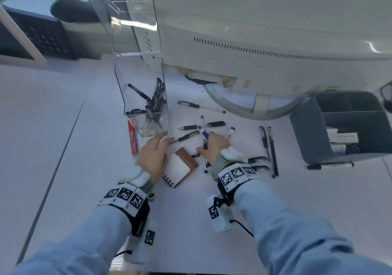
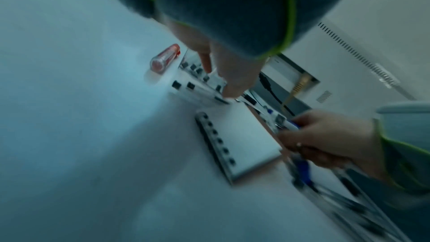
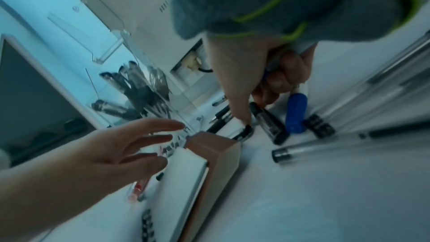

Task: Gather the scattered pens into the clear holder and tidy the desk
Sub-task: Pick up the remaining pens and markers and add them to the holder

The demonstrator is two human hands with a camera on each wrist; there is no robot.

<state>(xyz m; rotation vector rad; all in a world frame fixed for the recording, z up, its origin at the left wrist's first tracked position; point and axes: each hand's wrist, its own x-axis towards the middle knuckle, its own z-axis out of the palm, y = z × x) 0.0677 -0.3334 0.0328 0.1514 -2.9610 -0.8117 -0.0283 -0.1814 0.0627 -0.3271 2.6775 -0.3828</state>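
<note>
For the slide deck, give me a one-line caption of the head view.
Right hand gathers pens beside a notebook while the open left hand reaches toward the clear holder.

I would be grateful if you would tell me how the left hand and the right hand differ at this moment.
The left hand has straight, spread fingers and holds nothing; the right hand curls round a bunch of pens. The left hand is by the base of the clear holder; the right hand is over the scattered pens, right of the notepad. Both are low over the desk and wear a tagged wrist band.
</note>
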